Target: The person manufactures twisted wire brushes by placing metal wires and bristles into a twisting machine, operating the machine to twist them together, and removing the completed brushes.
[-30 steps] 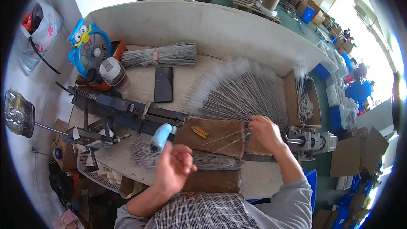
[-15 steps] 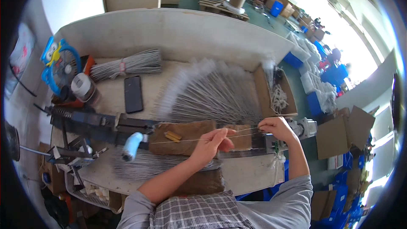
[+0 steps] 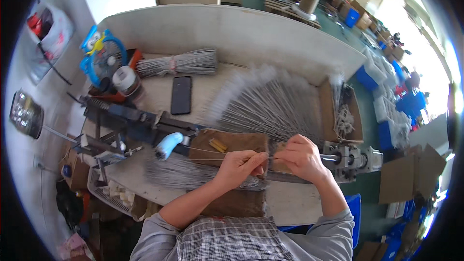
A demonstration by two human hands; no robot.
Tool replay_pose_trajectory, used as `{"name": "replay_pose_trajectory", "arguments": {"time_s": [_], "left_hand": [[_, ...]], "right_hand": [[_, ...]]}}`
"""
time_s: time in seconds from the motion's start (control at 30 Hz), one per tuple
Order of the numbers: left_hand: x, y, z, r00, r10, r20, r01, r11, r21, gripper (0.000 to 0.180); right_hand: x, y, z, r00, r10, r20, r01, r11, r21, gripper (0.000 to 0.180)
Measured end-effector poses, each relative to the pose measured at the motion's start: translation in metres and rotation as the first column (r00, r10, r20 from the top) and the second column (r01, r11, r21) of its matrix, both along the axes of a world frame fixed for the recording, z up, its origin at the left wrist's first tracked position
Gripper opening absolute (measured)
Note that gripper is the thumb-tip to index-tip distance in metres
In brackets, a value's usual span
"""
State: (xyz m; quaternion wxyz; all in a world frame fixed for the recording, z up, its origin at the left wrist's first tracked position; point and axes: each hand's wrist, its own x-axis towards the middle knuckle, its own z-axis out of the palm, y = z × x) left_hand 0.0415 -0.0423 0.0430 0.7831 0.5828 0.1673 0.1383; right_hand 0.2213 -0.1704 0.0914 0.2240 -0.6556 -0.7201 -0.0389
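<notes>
Over the brown cloth pad [image 3: 199, 149] on the bench, my left hand [image 3: 238, 168] is closed, its thumb and forefinger pinching a thin pale wire [image 3: 212, 159]. My right hand [image 3: 303, 158] is close by on the right, fingertips pinched together on the wire near the left fingertips. Leftward, the wire runs toward a light-blue wrapped handle [image 3: 170, 144]. Two short yellow pieces [image 3: 218, 145] lie on the pad. Just beyond spreads a fan of thin grey wires with fuzzy whitish ends [image 3: 270, 101]. A metal shaft and clamp mechanism [image 3: 352, 157] stands right of my right hand.
Behind lie a black phone [image 3: 181, 95], a tied wire bundle [image 3: 186, 62], a lidded jar [image 3: 127, 81] and a blue fan [image 3: 107, 58]. A cardboard box [image 3: 340, 116] stands at right, a metal bracket frame [image 3: 101, 147] at left. More wires [image 3: 179, 176] lie nearer me.
My right hand has come away from the mechanism, leftward to my left hand. My left hand's fingers have closed on the wire. The whole view has swung left.
</notes>
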Motion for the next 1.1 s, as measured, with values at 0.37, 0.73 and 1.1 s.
{"name": "replay_pose_trajectory", "arguments": {"time_s": [0.37, 0.73, 1.1], "left_hand": [[-0.118, 0.067, -0.031, 0.857, 0.479, -0.190, -0.516, 0.789, -0.335, 0.035], [-0.097, 0.085, -0.038, 0.735, 0.377, -0.564, -0.047, 0.858, 0.512, 0.047], [-0.066, 0.044, -0.078, 0.853, 0.505, -0.132, -0.498, 0.863, 0.080, 0.023]], "right_hand": [[-0.090, 0.150, -0.044, 0.918, -0.039, -0.395, 0.047, 0.999, 0.010, 0.013], [-0.096, 0.147, -0.039, 0.931, -0.107, -0.350, 0.080, 0.993, -0.090, 0.013], [-0.086, 0.074, -0.067, 0.889, 0.013, -0.459, -0.054, 0.996, -0.076, 0.022]]}}
